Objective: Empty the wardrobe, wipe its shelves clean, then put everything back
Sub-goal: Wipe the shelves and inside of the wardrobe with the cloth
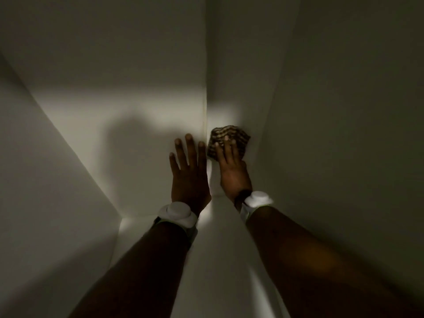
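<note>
I look into a dim white wardrobe compartment. My right hand [231, 167] presses a brown striped cloth [231, 137] flat against the white panel [229, 88] next to an inner corner, fingers straight over the cloth. My left hand [189, 171] lies flat with spread fingers on the back panel [128, 125] just left of that corner. Both wrists carry white bands. The lower part of the cloth is hidden under my right fingers.
A white side wall [46, 180] slants down the left, another white wall [344, 134] rises on the right. The white shelf floor [220, 260] runs between my forearms. A bright patch of light falls around my hands; the rest is in shadow.
</note>
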A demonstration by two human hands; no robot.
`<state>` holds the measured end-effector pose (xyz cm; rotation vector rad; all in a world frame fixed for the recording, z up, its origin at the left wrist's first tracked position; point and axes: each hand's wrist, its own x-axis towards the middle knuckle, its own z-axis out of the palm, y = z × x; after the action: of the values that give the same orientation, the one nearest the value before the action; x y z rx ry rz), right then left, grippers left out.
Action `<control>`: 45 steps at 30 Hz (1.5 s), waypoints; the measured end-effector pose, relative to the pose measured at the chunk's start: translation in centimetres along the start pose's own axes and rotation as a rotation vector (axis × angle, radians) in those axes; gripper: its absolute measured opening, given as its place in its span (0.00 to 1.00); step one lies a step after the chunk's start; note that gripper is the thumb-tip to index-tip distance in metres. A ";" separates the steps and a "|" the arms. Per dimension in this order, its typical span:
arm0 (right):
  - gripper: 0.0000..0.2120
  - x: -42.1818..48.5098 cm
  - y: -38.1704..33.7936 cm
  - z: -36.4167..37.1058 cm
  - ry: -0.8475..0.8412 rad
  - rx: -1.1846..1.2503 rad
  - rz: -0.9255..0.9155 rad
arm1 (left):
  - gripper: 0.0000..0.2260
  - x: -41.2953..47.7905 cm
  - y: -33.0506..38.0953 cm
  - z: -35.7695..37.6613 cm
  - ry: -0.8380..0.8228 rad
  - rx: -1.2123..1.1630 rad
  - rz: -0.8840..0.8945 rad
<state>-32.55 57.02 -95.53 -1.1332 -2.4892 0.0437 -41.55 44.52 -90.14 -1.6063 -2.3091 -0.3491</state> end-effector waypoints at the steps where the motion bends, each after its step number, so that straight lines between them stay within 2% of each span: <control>1: 0.34 -0.3 0.7 0.5 -0.013 0.027 0.118 | 0.43 -0.1 0.0 0.1 0.004 0.004 0.003; 3: 0.36 -0.5 0.8 1.1 -0.014 0.052 0.323 | 0.43 -0.1 -0.3 0.2 0.009 0.017 0.001; 4: 0.39 -0.6 0.2 1.5 -0.026 0.082 0.336 | 0.42 -0.1 -0.5 0.4 0.013 0.015 0.007; 5: 0.42 -0.7 -0.5 1.8 -0.039 0.104 0.278 | 0.40 -0.1 -0.5 0.6 0.020 0.010 0.016; 6: 0.43 -0.8 -1.3 2.2 -0.051 0.069 0.141 | 0.38 -0.1 -0.6 0.7 0.032 0.002 0.022; 8: 0.42 -1.2 -1.4 2.9 -0.049 -0.064 -0.153 | 0.37 -0.1 -0.7 1.0 0.055 0.012 0.024; 9: 0.40 -1.3 -0.9 3.2 -0.031 -0.079 -0.216 | 0.36 -0.2 -0.6 1.6 0.069 0.017 0.021; 11: 0.36 -1.7 1.5 4.7 0.011 -0.081 -0.179 | 0.36 -0.8 0.0 3.0 0.074 0.008 -0.004; 13: 0.32 -2.4 3.2 5.8 0.046 0.054 0.085 | 0.38 -2.6 0.5 4.8 0.019 0.020 -0.024; 15: 0.39 -2.8 3.0 6.3 0.033 0.091 0.266 | 0.40 -5.5 0.9 7.3 -0.099 -0.013 -0.065; 16: 0.44 -3.1 2.3 6.6 -0.031 0.082 0.228 | 0.41 -7.0 0.9 8.6 -0.176 -0.040 -0.087; 17: 0.47 -3.6 1.4 6.8 -0.103 0.053 0.112 | 0.43 -8.6 1.0 9.9 -0.269 -0.060 -0.098; 19: 0.44 -3.9 0.3 7.4 -0.193 -0.009 -0.142 | 0.49 -11.4 0.9 12.4 -0.506 -0.068 -0.096; 21: 0.42 -4.0 0.9 8.1 -0.152 -0.052 -0.194 | 0.54 -13.3 0.7 14.5 -0.718 -0.121 -0.137; 23: 0.41 -4.7 1.9 9.2 -0.102 -0.079 -0.117 | 0.57 -13.9 0.5 15.7 -0.874 -0.200 -0.249; 25: 0.40 -5.7 3.3 10.4 -0.086 -0.005 0.091 | 0.59 -13.8 0.6 16.4 -0.952 -0.240 -0.318; 27: 0.42 -6.3 3.1 11.0 -0.064 0.089 0.317 | 0.59 -14.0 0.7 16.7 -0.968 -0.235 -0.323; 28: 0.44 -6.2 2.3 11.5 -0.081 0.143 0.353 | 0.59 -14.0 0.8 16.8 -0.961 -0.218 -0.325; 30: 0.44 -5.9 0.2 12.2 -0.091 0.202 0.201 | 0.59 -13.9 1.3 16.8 -0.946 -0.176 -0.338; 32: 0.43 -5.5 -0.8 12.8 -0.092 0.134 0.004 | 0.58 -13.6 1.7 16.7 -0.946 -0.153 -0.344; 35: 0.38 -6.1 2.2 13.6 -0.113 0.041 -0.060 | 0.59 -13.5 1.6 16.9 -0.947 -0.168 -0.345; 36: 0.37 -6.8 3.3 14.1 -0.102 0.068 -0.004 | 0.59 -13.7 1.3 17.1 -0.945 -0.184 -0.349; 39: 0.36 -7.9 4.0 15.1 -0.107 0.199 0.344 | 0.60 -13.9 1.3 17.7 -0.928 -0.188 -0.349; 40: 0.37 -8.2 3.1 15.5 -0.123 0.217 0.366 | 0.60 -14.1 1.2 17.8 -0.917 -0.183 -0.344; 43: 0.38 -8.3 0.5 16.5 -0.137 0.156 0.038 | 0.59 -14.1 1.6 17.5 -0.909 -0.165 -0.341; 45: 0.37 -8.6 0.7 16.7 -0.145 0.113 -0.041 | 0.60 -14.1 1.9 17.5 -0.892 -0.147 -0.363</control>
<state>-33.26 53.48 -114.00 -1.0668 -2.5989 0.2609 -37.06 39.40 -111.67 -1.6007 -3.3193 0.1881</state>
